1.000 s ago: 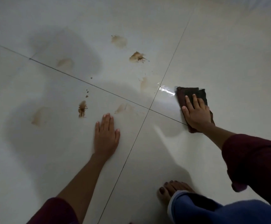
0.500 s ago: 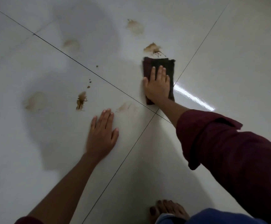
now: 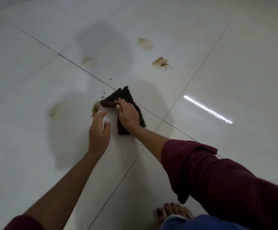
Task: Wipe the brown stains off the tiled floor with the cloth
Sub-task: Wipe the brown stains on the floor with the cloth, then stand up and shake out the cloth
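Cloth (image 3: 126, 103): dark, soft, limp; your right hand (image 3: 128, 113) presses it flat-fingered, holding nothing pinched.
Stain (image 3: 96, 109): just beside the cloth.
Left hand (image 3: 99, 131): beside the cloth, relaxed, empty.
Hold: palm the cloth's middle.

head view, looking down, floor (image 3: 234, 80) near

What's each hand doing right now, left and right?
Left hand: open, fingers relaxed, holding nothing, beside the cloth.
Right hand: open, fingers laid flat, pressing the cloth onto the tiled floor.
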